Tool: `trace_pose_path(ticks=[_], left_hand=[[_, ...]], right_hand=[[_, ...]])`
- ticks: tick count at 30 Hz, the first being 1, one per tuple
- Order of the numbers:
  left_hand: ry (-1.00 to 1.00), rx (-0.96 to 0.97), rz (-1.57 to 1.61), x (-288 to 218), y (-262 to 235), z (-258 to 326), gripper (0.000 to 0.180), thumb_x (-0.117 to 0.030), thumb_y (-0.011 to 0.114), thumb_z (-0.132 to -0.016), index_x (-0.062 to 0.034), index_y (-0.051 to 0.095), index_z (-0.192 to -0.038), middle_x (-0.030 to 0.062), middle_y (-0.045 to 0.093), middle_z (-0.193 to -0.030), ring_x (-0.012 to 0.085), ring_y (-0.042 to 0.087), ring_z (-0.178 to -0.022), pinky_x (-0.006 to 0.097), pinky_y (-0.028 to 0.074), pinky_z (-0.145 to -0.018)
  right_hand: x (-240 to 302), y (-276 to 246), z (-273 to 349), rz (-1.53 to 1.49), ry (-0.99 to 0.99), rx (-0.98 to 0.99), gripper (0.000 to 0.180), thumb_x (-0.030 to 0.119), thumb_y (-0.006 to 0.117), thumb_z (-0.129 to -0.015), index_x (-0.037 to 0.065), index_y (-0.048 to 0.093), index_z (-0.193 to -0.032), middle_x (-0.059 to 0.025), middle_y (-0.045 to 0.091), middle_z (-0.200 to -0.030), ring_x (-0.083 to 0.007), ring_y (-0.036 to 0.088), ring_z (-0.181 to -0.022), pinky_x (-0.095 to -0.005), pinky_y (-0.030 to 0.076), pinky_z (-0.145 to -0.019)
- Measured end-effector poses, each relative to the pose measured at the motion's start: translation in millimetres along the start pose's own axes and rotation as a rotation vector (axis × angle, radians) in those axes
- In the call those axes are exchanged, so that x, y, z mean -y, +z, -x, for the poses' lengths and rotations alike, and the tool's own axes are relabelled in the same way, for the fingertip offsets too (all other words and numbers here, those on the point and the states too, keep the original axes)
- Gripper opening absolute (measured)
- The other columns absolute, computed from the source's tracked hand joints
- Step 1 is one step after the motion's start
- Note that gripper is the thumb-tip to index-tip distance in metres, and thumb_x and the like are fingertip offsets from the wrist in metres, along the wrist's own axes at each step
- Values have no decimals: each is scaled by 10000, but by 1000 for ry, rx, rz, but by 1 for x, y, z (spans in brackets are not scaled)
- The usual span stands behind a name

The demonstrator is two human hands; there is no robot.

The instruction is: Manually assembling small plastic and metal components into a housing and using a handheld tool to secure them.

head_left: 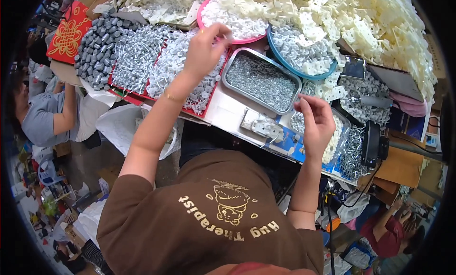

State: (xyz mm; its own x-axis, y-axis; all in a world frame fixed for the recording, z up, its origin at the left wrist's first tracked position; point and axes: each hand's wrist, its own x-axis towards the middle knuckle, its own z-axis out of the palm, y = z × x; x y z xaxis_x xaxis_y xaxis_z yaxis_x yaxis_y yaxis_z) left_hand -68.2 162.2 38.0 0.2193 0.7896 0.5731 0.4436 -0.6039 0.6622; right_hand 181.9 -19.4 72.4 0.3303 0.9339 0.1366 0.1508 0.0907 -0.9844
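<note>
My left hand (205, 49) is over the near left edge of a pink basin (200, 19) of small white plastic pieces (242, 27). Its fingers are bent together and the tips are slightly blurred; I cannot make out what is in them. Beside the right end of a metal tray (229, 80) of small silver screws or pins (261, 80), my right hand (317, 125) is raised with thumb and fingers pinched. Anything in that pinch is too small to name. Between my arms, a white plastic part (267, 127) lies on a small block at the table's near edge.
Red trays at left hold grey cylinders (99, 49), silver nails (137, 56) and white plastic-headed pieces (183, 61). A blue basin (271, 42) stands behind the tray. Cream plastic parts (370, 23) are heaped behind. A black device (371, 144) stands right. Other people (54, 111) sit nearby.
</note>
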Motion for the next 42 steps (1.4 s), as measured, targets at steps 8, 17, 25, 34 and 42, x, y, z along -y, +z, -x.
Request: trace_pose_path(ticks=[8,17,25,34,42], left_hand=[[-142,312,355,-85,26,83,250,29,776,-747,-13,745,-991,97,734,-938,191,706,-823,301,560,-747],[-107,311,327,-85,22,83,227,20,785,-744,-25,758,-964,82,746,-900,190,697,-829,314,546,-760],[-31,289,299,-95,9,89,247,8,794,-747,-29,762,-988,86,754,-923,189,691,-823,324,541,-759],[-251,278,434,-86,19,103,85,-50,756,-834,-24,739,-913,102,753,-926,200,709,-788,316,542,-712],[55,407,148,-86,34,118,119,-106,792,-769,-60,694,-819,57,702,-790,251,677,-764,363,526,-708]], right_hand=[[-16,42,9,-140,62,91,104,86,548,-1028,-17,527,-1029,-169,716,-1035,-154,680,-878,-280,551,-816],[-13,45,12,78,-18,112,74,44,553,-1015,-28,537,-1023,-143,719,-1025,-129,664,-860,-266,538,-798],[-15,47,20,-177,143,164,88,74,599,-999,7,545,-978,-107,659,-1008,-115,622,-889,-266,522,-810],[-72,49,-51,674,-119,89,266,244,791,-843,10,673,-890,-97,677,-814,-191,659,-678,-344,510,-623],[-70,55,-54,710,-195,170,217,184,784,-816,4,665,-840,-138,657,-806,-274,645,-691,-388,502,-643]])
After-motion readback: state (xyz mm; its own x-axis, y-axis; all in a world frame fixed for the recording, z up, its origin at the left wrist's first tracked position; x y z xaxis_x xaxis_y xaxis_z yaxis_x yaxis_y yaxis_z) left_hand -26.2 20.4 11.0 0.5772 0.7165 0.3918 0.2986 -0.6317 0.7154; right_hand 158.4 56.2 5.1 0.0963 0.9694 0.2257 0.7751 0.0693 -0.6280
